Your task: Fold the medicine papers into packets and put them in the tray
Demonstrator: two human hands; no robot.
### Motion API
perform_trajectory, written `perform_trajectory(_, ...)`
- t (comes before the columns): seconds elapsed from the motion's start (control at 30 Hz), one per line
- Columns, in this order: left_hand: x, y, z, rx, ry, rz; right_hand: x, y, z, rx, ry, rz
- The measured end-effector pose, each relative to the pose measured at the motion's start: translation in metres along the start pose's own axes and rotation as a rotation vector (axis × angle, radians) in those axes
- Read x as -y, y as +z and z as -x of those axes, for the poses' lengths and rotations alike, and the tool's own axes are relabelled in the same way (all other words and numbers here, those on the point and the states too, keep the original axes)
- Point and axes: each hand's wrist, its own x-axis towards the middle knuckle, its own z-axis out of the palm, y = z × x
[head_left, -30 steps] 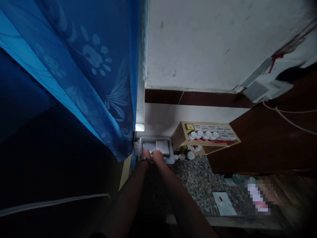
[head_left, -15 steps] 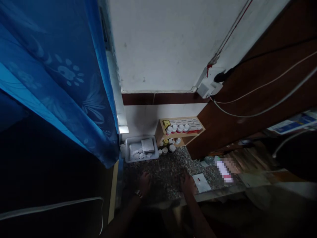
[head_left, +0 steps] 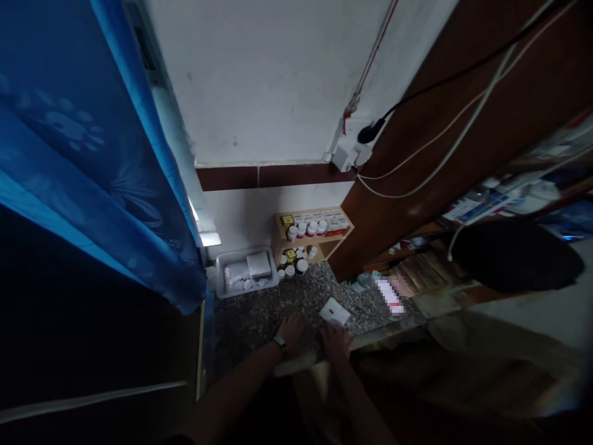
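My left hand (head_left: 291, 330), with a wristwatch (head_left: 280, 343) on its wrist, rests on the speckled granite counter (head_left: 273, 312). Its fingers are stretched out and nothing shows in them. Just to its right lies my right hand (head_left: 336, 341), fingers apart, at the near edge of a flat white square packet (head_left: 334, 312) with a small dark red mark. Whether the fingertips touch the packet is hard to tell in the dim light.
A metal tray (head_left: 218, 278) with white pieces stands at the back left. Beside it is a small wooden shelf (head_left: 348, 230) with boxes and white-capped bottles (head_left: 301, 267). A blue curtain (head_left: 139, 185) hangs left. Another person's dark head (head_left: 516, 256) is at the right.
The view has swung right. The packet has turned and now lies in front of my right hand instead of to its right. My left hand is closer to the right one.
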Motion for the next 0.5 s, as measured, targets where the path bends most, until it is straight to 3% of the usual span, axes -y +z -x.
perform_trajectory(0.17, 0.004, 0.013, 0.004, 0.011, 0.009, -0.064, 0.022, 0.005, 0.018, 0.038, -0.309, 0.008)
perform_trajectory(0.37, 0.033, 0.043, 0.044, 0.014, -0.052, -0.105, 0.057, 0.018, 0.038, 0.109, -0.612, -0.072)
perform_trajectory(0.5, 0.053, 0.064, 0.07, -0.063, -0.126, -0.149, 0.078, 0.02, 0.043, 0.127, -0.759, -0.133)
